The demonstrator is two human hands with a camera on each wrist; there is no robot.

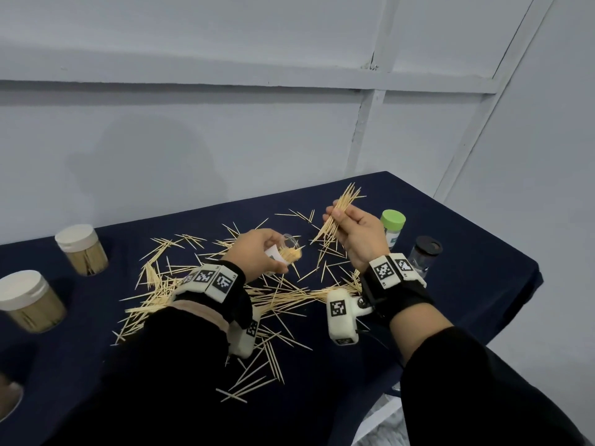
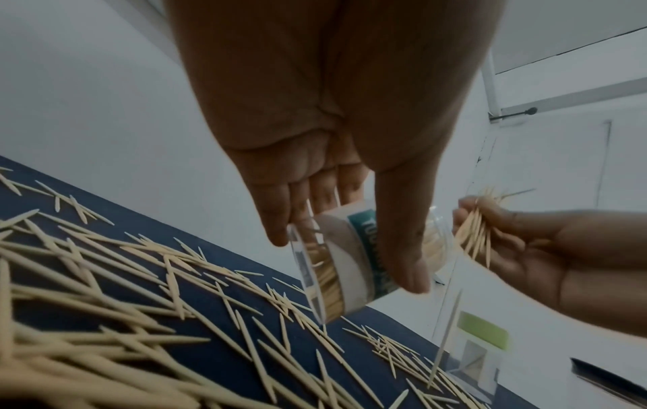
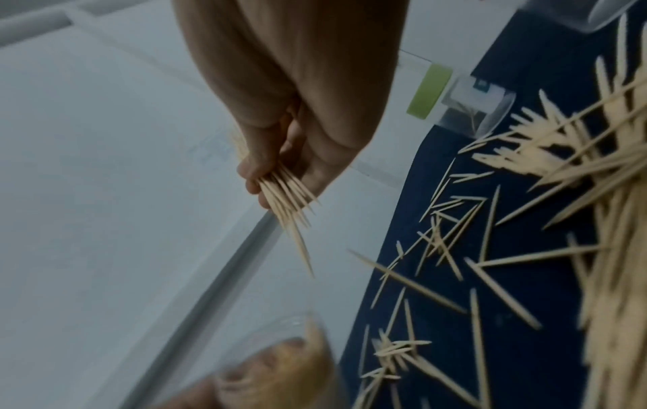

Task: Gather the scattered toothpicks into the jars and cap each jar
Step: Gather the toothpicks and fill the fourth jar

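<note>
Holding the tilted jar [image 1: 283, 254] in our left hand [image 1: 257, 249], fingers wrapped round its slick, light wall, we pinch a bundle of toothpicks [image 1: 339, 210] mid-length in our right hand [image 1: 357, 233]; they seem featherweight, stiff, apt to splay.

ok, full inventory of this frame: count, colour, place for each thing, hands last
open jar: 1, clear with white label, tilted in left hand, partly filled with toothpicks
toothpick bundle: 1 bunch, pale wood, pinched in right hand above the table
scattered toothpicks: many, pale wood, strewn over the table middle and near edge
white-capped jars: 2, clear, full of toothpicks, table's left side; second at
green-capped jar: 1, clear, upright behind right hand
black-capped jar: 1, clear, upright at right edge
table: 1, dark blue cloth
wall: pale grey panels
left hand: grips the open jar
right hand: pinches the toothpick bundle
</note>
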